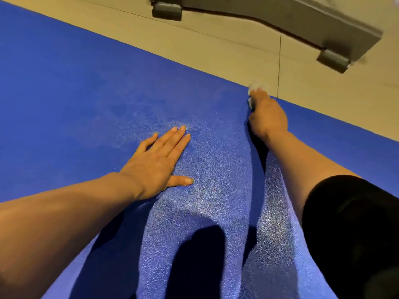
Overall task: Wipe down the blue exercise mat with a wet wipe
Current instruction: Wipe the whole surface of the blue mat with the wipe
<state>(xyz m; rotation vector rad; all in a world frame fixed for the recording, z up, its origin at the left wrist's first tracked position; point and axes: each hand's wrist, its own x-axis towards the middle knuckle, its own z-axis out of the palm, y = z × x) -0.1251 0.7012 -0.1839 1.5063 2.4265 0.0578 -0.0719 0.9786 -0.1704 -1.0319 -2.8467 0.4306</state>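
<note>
The blue exercise mat (pixel 75 93) fills most of the view, its far edge running from upper left down to the right. My left hand (pixel 157 156) lies flat on the mat with fingers spread, palm down, holding nothing. At the mat's far edge, my right hand (pixel 266 116) is closed around a white wet wipe (pixel 254 87), which sticks out past the fingertips and looks blurred. The wipe touches the mat right at the edge. The mat's middle shows a damp, shiny sheen.
Beige tiled floor (pixel 216 39) lies beyond the mat. A grey piece of furniture with two dark feet (pixel 167 10) stands on the floor at the top, its right foot (pixel 332 60) close to the mat's edge. My black-clad knee (pixel 349 223) is at lower right.
</note>
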